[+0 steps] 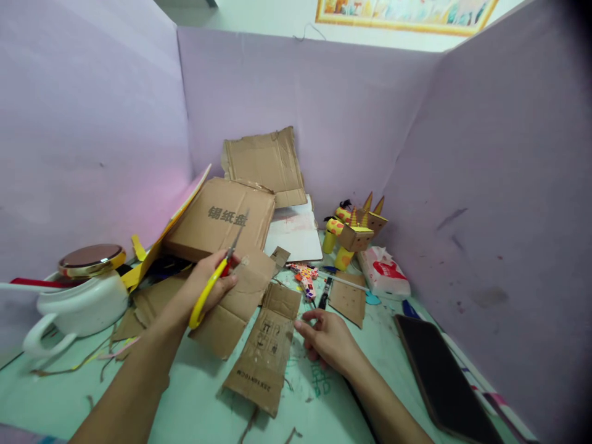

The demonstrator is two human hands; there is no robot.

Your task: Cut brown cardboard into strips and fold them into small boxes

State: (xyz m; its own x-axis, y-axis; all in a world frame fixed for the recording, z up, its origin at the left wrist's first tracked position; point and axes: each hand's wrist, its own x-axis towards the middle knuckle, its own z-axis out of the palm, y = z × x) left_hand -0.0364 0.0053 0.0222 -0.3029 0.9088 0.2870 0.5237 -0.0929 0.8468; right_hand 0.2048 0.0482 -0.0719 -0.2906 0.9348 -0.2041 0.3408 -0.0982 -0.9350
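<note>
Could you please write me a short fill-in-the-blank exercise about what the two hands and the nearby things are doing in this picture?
1. The left hand grips scissors with ____ handles.
2. The right hand rests open beside a flat strip of brown ____.
3. The white ceramic mug carries a round ____-rimmed lid.
4. A dark flat phone lies to the ____ of the right hand.

Missing words: yellow; cardboard; gold; right

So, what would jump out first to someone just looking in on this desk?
The yellow-handled scissors in the left hand, resting over the cardboard pieces at centre. The right hand lies open beside a printed cardboard strip. At the back right stands a cardboard figure with pointed horns, and at far left a white cup.
</note>
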